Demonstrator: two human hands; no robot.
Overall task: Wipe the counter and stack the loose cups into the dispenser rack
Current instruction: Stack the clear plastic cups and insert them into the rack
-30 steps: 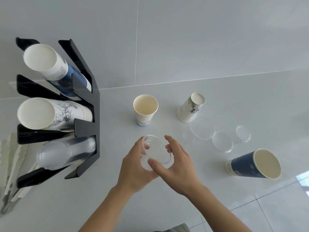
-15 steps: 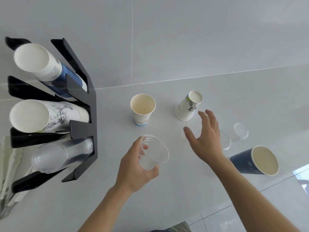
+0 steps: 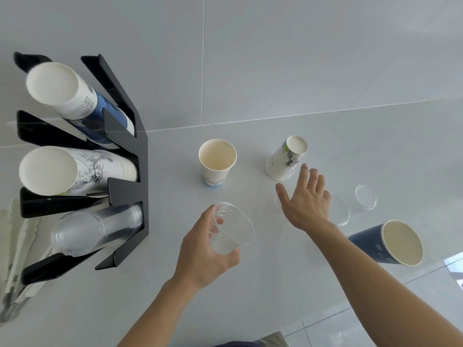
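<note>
The left hand grips a clear plastic cup above the counter, right of the black dispenser rack. The right hand is spread open, holding nothing, and covers part of what appear to be clear cups or lids standing on the counter; their outlines are hard to resolve. Print on the upright paper cup, the inverted cup and the toppled blue cup is too small to read. Pale items left of the rack are cut off.
</note>
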